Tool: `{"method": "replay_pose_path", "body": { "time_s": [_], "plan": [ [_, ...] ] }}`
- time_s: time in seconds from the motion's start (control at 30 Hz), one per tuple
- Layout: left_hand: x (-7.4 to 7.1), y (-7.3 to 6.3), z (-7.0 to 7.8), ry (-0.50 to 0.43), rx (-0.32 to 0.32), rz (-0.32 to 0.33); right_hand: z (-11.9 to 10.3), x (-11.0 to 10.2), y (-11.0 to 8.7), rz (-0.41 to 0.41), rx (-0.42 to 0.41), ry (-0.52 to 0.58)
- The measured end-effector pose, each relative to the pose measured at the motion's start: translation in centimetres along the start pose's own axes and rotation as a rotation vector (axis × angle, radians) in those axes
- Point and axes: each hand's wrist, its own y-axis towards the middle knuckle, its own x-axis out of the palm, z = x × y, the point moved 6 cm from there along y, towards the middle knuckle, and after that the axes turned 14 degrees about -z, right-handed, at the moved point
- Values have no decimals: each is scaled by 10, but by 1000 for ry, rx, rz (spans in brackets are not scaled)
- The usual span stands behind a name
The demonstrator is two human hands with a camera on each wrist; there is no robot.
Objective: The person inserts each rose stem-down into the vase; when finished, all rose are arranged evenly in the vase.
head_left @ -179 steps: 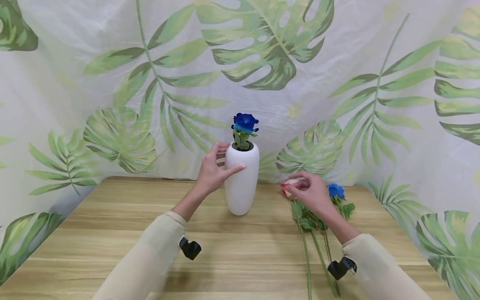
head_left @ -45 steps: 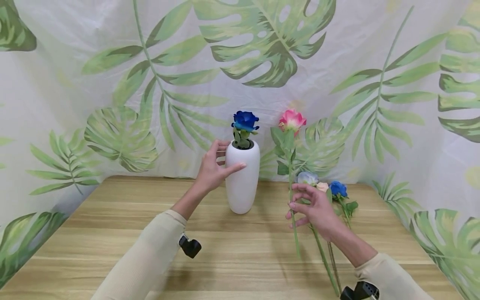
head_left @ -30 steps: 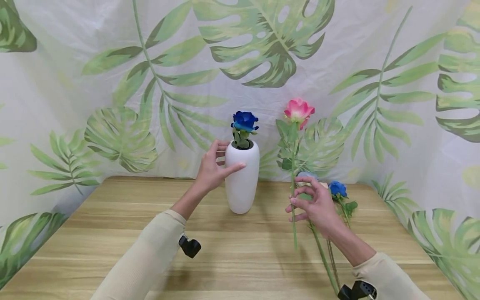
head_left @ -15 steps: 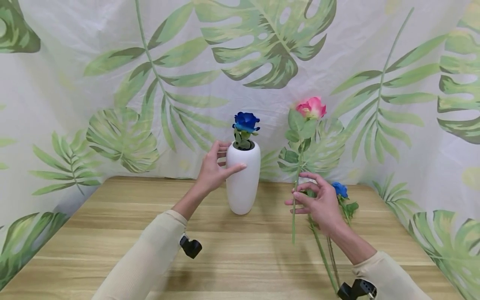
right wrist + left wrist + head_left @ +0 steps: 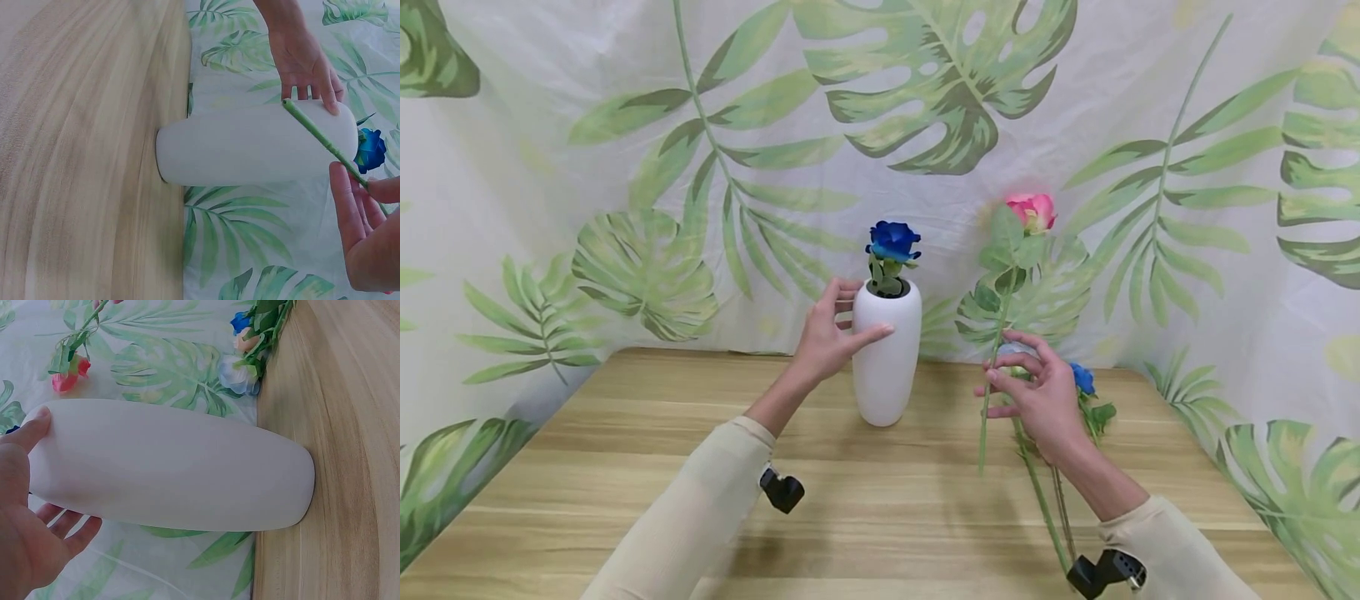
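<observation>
Leaf-print cloth (image 5: 572, 50) backs our tabletop (image 5: 610, 417). Our left hand (image 5: 823, 340) grips the vase (image 5: 886, 379); our right hand (image 5: 1051, 404) pinches, seemingly thumb-to-finger, the tilted pink rose (image 5: 1033, 214) at the vase's two o'clock. We should straighten it.

White vase (image 5: 886, 367), blue rose (image 5: 893, 242), pink rose (image 5: 1033, 213), green leaf-print backdrop (image 5: 880, 187)
</observation>
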Motion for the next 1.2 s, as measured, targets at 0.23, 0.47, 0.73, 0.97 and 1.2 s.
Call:
{"method": "replay_pose_path", "body": {
  "time_s": [0.23,0.47,0.73,0.97,1.2],
  "plan": [
    [0,0,0,6,1,-2,-5,3,2,-32,-63,45],
    [1,-1,0,-10,-7,-1,-6,8,3,-66,-52,81],
    [1,0,1,0,-7,-2,-7,10,3,-80,-106,129],
    [1,0,1,2,-9,-9,-9,13,3,-77,-161,152],
    [1,0,1,-8,-15,-11,-13,14,6,-72,-196,139]
  ]
}}
